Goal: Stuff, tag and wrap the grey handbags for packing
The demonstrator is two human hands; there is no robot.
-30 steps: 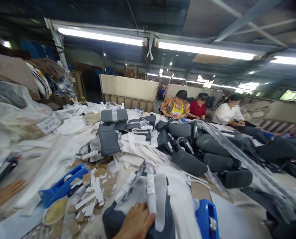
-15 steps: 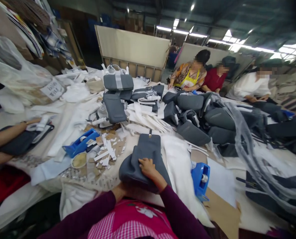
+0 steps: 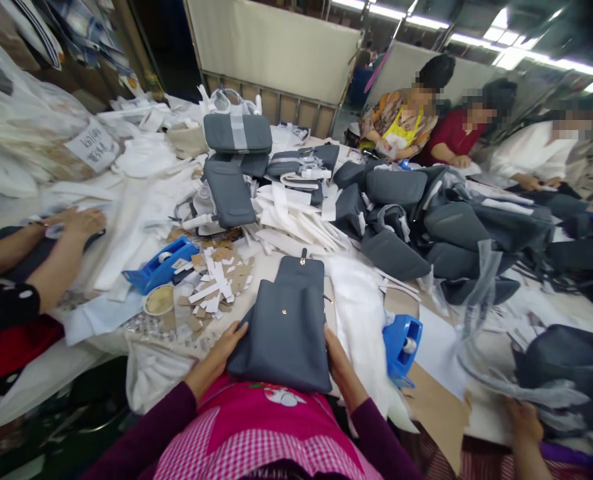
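Note:
A dark blue-grey bag (image 3: 291,333) lies at the table's front edge, against the pink apron. Its flap (image 3: 301,272) is folded back away from me, with a small strap and metal clasp at the tip. A small gold stud shows on the front panel. My left hand (image 3: 230,343) holds the bag's left side, fingers round the edge. My right hand (image 3: 339,357) grips the right side, its fingertips partly hidden behind the bag. White padding (image 3: 354,320) runs along the table just right of the bag.
Blue tape dispensers stand left (image 3: 161,263) and right (image 3: 401,347). Paper scraps (image 3: 216,283) lie beside a small round tub (image 3: 159,300). Bags are heaped behind (image 3: 396,190). Other people's hands work at far left (image 3: 81,223) and lower right (image 3: 524,420).
The bag now shows its studded front panel with the flap folded back. My right hand has gone from its top to its right side; my left hand has come up into view on the left side.

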